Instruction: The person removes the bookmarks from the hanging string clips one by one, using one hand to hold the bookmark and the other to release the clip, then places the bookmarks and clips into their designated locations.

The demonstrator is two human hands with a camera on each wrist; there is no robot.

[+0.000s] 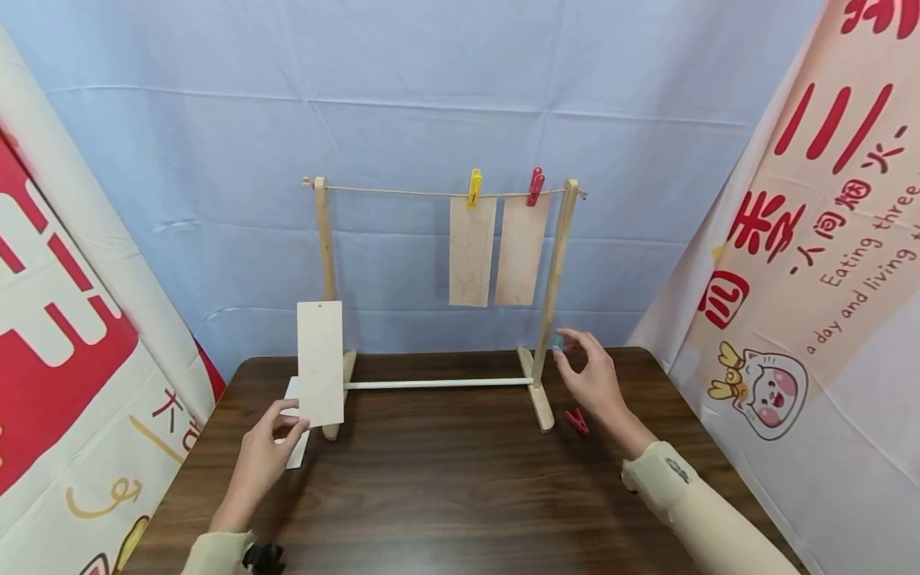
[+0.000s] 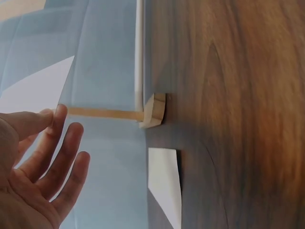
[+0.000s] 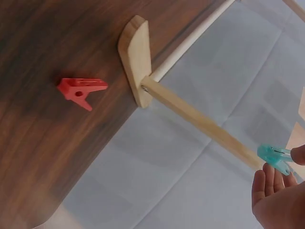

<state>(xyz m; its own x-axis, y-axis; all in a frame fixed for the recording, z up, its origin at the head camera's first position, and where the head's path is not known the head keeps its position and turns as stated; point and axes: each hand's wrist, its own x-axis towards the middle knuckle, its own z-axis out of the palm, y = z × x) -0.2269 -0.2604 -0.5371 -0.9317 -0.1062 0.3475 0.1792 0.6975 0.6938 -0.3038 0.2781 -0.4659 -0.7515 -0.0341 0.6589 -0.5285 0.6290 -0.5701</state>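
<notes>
My left hand (image 1: 267,447) pinches a white paper card (image 1: 320,363) by its lower corner between thumb and fingers, holding it upright by the rack's left post. The card has a small hole near its top edge. On the right, my right hand (image 1: 591,375) holds a teal clothespin (image 3: 274,155) between thumb and fingers, beside the right post. A wooden rack (image 1: 555,279) carries a string (image 1: 395,192) across its top. From it hang two beige cards, one (image 1: 470,255) under a yellow clothespin (image 1: 474,188), the other (image 1: 521,255) under a red clothespin (image 1: 535,187).
A red clothespin (image 3: 81,90) lies on the dark wooden table (image 1: 446,479) by the rack's right foot. Another white card (image 2: 166,179) lies near the left foot, partly behind my left hand in the head view. A white bar (image 1: 438,384) joins the feet low down.
</notes>
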